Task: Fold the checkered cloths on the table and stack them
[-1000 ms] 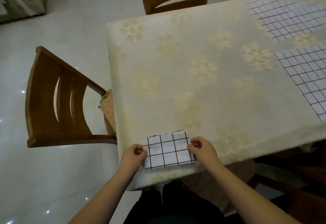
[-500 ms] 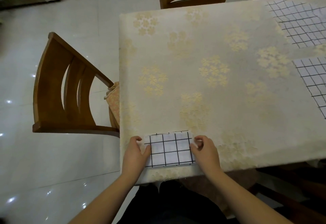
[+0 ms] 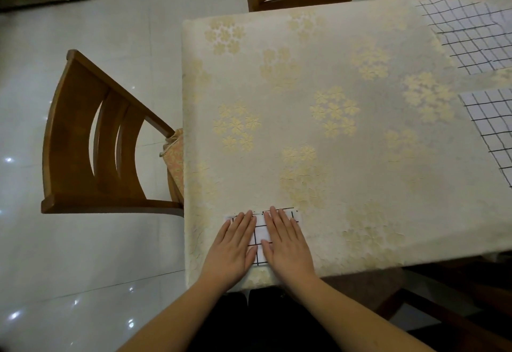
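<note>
Both flat, the left hand [image 3: 232,246] and right hand [image 3: 286,243] are pressing a folded checkered cloth [image 3: 260,233] at the desk [image 3: 318,80] edge, where lifting off unevenly could be springing the fold open or sliding it off.

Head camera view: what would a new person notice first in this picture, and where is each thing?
First, the left hand and right hand lie flat, side by side, on a small folded checkered cloth at the table's near edge. Next, two unfolded checkered cloths, one far right, one nearer, lie on the flowered tablecloth. A wooden chair stands at the table's left end.
</note>
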Action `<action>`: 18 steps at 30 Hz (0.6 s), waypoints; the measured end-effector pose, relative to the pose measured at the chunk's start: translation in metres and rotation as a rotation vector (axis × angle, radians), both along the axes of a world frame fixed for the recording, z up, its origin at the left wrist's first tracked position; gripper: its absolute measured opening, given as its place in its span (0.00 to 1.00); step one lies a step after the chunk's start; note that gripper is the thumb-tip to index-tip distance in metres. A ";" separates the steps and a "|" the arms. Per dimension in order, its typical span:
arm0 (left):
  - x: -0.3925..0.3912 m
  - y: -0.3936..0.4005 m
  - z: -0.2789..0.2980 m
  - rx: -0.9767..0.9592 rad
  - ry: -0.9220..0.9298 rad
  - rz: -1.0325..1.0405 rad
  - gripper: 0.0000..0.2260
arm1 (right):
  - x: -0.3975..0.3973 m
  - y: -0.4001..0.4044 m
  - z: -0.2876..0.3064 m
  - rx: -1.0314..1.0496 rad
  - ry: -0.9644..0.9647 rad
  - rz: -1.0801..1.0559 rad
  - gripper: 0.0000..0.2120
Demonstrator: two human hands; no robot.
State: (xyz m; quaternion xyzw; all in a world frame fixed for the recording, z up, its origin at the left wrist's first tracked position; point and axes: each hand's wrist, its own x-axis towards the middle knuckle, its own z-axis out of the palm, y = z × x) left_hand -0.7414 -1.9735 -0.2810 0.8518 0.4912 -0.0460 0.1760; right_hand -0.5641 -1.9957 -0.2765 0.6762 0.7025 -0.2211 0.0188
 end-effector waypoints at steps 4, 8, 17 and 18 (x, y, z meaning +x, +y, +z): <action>-0.005 0.002 0.000 -0.041 0.045 0.034 0.31 | 0.014 0.000 -0.005 0.003 -0.038 0.015 0.33; -0.023 0.010 0.002 -0.052 0.114 0.081 0.40 | 0.037 -0.001 -0.007 -0.011 -0.084 -0.002 0.35; -0.031 0.017 0.008 -0.130 0.202 0.059 0.44 | 0.042 0.001 -0.006 -0.041 -0.088 0.030 0.35; -0.030 0.017 0.008 -0.129 0.202 0.059 0.44 | 0.042 0.001 -0.006 -0.050 -0.082 0.032 0.35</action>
